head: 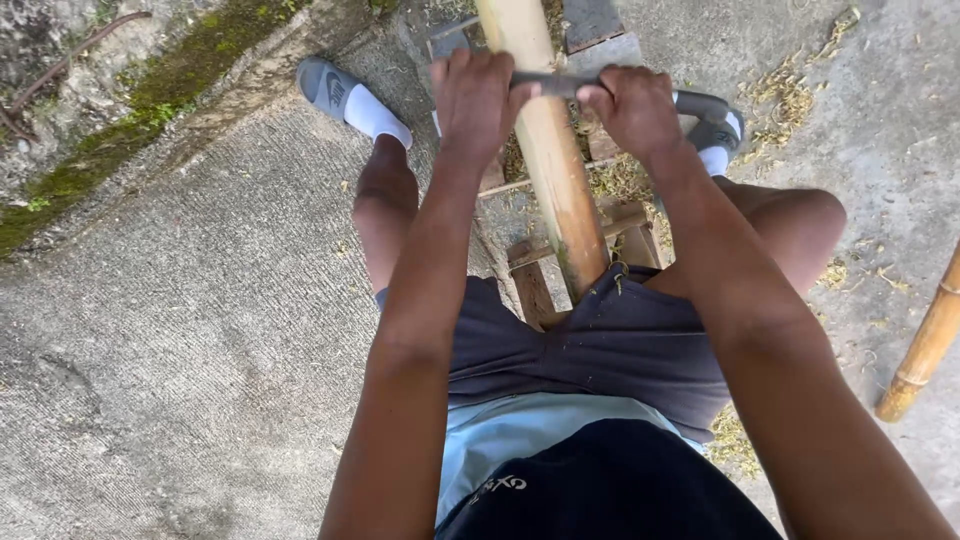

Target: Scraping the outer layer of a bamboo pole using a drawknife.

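A thick pale bamboo pole (548, 150) runs from the top of the view down to my lap, resting on a low wooden frame (532, 270). A dark curved blade (560, 84) lies across the pole. My left hand (472, 97) grips the blade's left end and my right hand (632, 105) grips it just right of the pole. The blade's far right end (700, 102) sticks out past my right hand. Both arms are stretched forward over my dark shorts.
I sit on rough concrete with legs spread, feet in grey slides and white socks (350, 100). Bamboo shavings (790, 95) litter the ground at right. A second bamboo pole (925, 345) lies at the right edge. A mossy stone kerb (150, 110) runs along the upper left.
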